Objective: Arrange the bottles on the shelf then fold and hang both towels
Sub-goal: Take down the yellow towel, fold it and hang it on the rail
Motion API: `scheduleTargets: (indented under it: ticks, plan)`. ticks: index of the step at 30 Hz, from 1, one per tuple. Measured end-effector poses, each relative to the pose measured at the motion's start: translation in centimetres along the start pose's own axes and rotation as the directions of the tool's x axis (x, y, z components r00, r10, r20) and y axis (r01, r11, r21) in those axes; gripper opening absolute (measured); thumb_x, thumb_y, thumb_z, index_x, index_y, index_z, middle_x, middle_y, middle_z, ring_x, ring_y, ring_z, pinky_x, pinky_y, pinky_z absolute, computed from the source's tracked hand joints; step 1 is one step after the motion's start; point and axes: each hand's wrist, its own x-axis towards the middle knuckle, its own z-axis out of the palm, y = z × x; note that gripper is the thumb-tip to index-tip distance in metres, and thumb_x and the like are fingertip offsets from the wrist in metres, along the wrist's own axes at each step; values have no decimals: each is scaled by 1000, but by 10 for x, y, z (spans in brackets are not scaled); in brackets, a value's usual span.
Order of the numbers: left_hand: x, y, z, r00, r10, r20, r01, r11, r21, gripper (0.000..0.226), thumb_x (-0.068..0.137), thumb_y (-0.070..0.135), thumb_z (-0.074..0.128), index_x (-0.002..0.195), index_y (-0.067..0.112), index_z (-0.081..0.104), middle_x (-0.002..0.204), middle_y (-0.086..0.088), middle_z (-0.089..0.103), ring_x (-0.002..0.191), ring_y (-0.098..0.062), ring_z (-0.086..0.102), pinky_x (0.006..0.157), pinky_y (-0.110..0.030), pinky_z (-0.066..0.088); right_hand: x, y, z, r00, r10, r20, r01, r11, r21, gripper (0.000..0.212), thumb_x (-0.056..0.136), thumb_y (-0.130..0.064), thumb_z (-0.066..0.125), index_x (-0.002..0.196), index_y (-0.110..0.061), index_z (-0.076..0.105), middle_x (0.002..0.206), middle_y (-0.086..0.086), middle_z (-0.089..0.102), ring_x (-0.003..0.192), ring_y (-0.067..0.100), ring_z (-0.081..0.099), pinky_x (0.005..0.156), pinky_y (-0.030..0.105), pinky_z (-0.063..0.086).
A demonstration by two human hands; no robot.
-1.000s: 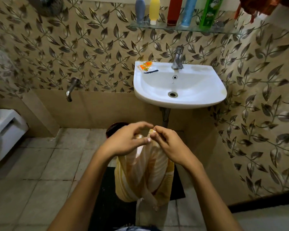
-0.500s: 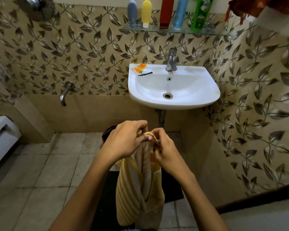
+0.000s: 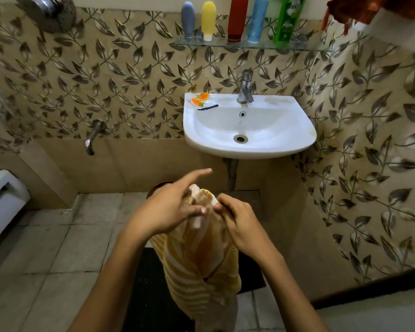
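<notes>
Yellow-and-white striped towel [image 3: 197, 267] hangs bunched in front of the person, below the white wall-mounted ceramic sink [image 3: 249, 149] and over a dark floor mat [image 3: 144, 291] on the grey tiled floor [image 3: 58, 248]. Its top edge is gathered between both hands. The left hand [image 3: 168, 209] lies across the upper folds with its index finger stretched out straight and the other fingers [image 3: 197, 209] curled onto the cloth, the thumb tip pressing a white strip of fabric. The right hand [image 3: 240, 221] pinches the towel's top corner between thumb and curled fingers, just beside the left hand. On the clear glass wall shelf [image 3: 249, 45] above the sink five bottles stand upright in a row — a grey rounded bottle [image 3: 187, 19], a yellow rounded bottle [image 3: 208, 20] resting on its white cap, a tall red bottle [image 3: 235, 19], a light blue bottle [image 3: 258, 20] and a green bottle [image 3: 289, 20] with a printed label. The sink bowl holds nothing but its drain; on its left rim lie an orange sachet [image 3: 200, 99] and a small black strip-shaped object [image 3: 207, 107], near the chrome tap [image 3: 245, 91]. At the top right corner a rust-orange cloth [image 3: 352, 8] hangs — what it hangs from cannot be told. A chrome wall spout [image 3: 93, 135] juts from the leaf-patterned tiles at left.
</notes>
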Motion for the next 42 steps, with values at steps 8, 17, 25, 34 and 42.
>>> scheduleTargets:
  ticks: [8,17,25,34,42]
  plan:
    - [5,-5,13,989,130,-64,-121,984,129,28,84,36,60,63,25,46,64,3,52,66,-13,50,60,-35,35,4,-10,-3,997,-69,33,69,997,-15,9,98,-36,44,94,-34,52,86,-12,61,77,1,58,64,20,46]
    - [-8,10,-2,940,288,-183,-291,957,13,26,83,43,51,69,21,50,66,5,54,69,-9,53,63,-30,40,-4,23,3,996,48,-71,-62,974,-216,31,80,-4,52,92,-32,47,89,-12,53,80,5,54,64,40,52]
    - [-1,-7,-2,905,-31,-423,54,998,43,11,88,34,56,81,25,56,79,7,60,87,-20,59,67,-30,36,-2,37,2,956,255,-145,-284,931,-229,12,93,-24,55,83,-23,62,77,-9,66,76,12,63,65,31,52]
    - [2,-5,21,994,9,107,-18,996,85,42,88,35,58,125,45,40,119,2,60,106,-17,57,90,-44,48,0,-3,13,1000,-20,-3,20,1000,-22,23,101,-37,35,84,-32,50,79,-10,56,71,2,54,60,21,43]
    - [-1,1,14,983,142,-112,-124,980,155,17,87,37,56,79,25,47,79,6,59,80,-16,54,72,-45,48,2,5,7,998,-21,55,22,999,-24,31,96,-48,35,89,-22,49,76,-11,52,66,2,48,59,25,38]
